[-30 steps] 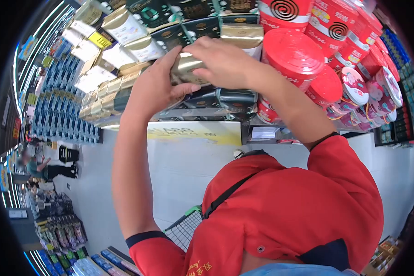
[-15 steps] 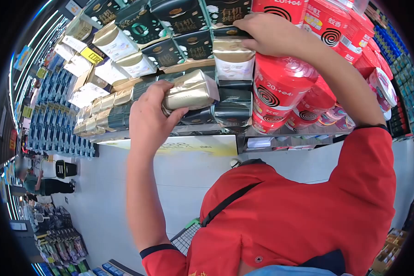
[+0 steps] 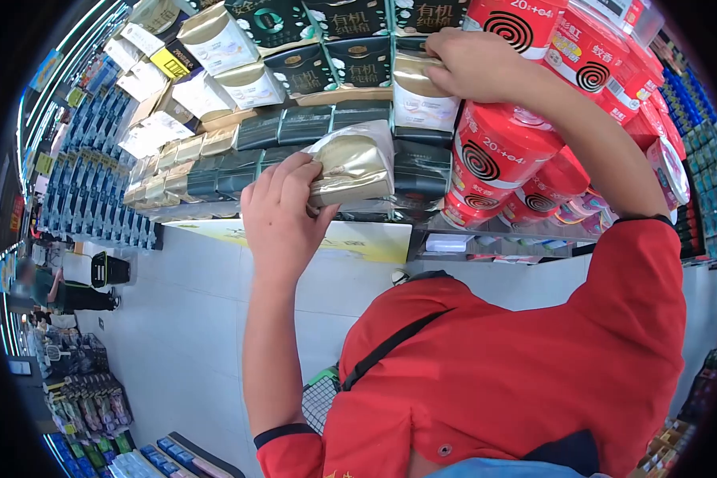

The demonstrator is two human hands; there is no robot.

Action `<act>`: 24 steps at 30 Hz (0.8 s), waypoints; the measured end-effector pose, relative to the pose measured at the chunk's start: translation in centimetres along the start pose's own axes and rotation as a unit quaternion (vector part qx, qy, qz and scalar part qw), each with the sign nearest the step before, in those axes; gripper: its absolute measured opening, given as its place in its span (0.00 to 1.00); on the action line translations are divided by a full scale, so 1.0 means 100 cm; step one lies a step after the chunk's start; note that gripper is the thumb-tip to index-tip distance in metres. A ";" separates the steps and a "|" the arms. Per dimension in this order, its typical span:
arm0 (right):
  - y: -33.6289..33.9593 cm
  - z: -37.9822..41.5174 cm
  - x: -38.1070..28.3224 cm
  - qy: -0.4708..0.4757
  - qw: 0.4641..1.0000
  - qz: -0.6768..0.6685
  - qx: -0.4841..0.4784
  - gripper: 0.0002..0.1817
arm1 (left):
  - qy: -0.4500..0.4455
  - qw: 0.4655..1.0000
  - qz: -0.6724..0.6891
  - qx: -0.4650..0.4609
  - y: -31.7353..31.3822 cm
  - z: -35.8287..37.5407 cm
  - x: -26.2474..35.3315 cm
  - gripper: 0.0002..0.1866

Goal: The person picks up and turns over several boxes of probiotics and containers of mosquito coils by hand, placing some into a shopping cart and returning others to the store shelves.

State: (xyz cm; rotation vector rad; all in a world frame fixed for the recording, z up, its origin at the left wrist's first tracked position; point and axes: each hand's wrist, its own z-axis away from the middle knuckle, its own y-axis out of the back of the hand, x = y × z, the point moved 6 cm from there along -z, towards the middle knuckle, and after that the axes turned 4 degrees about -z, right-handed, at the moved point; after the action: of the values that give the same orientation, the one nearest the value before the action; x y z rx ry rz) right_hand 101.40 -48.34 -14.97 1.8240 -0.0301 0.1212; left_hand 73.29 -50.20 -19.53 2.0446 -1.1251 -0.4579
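A gold-and-white package (image 3: 354, 163) is in the grip of my left hand (image 3: 283, 203), its fingers and thumb around the left end, above the front row of dark green packages (image 3: 422, 171). Another gold-and-white package (image 3: 422, 99) stands upright to the right, between dark green packs and red tubs. My right hand (image 3: 478, 65) rests on its top edge, with the fingers bent over it. Red tubs with black spirals (image 3: 494, 147) stand right beside this package.
White-and-gold packages (image 3: 219, 44) and a yellow tag (image 3: 171, 62) are at the upper left. A sign board (image 3: 358, 239) runs along the shelf front. Below my body is a green-edged basket (image 3: 320, 402). Another person (image 3: 72, 295) stands far left near a black basket (image 3: 110, 271).
The package in my left hand has tipped, showing more of its gold and white face. My left hand has shifted right. The view has shifted slightly, while my right hand stays at the standing package.
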 end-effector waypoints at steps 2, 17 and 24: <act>0.000 0.004 -0.002 0.015 1.000 -0.005 0.007 0.20 | -0.002 1.000 0.005 0.006 -0.002 0.001 0.001 0.35; 0.005 0.036 -0.037 0.177 0.973 0.114 0.098 0.17 | -0.003 1.000 -0.008 0.020 -0.003 0.006 0.000 0.35; -0.006 0.020 -0.021 0.049 0.962 -0.260 -0.069 0.23 | -0.005 1.000 0.004 0.030 -0.004 0.009 0.000 0.35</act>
State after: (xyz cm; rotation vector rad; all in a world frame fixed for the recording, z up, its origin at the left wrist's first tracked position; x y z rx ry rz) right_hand 99.49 -50.23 -16.26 1.6294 0.4967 -0.1595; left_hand 72.93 -50.43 -20.38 2.0907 -1.1649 -0.4369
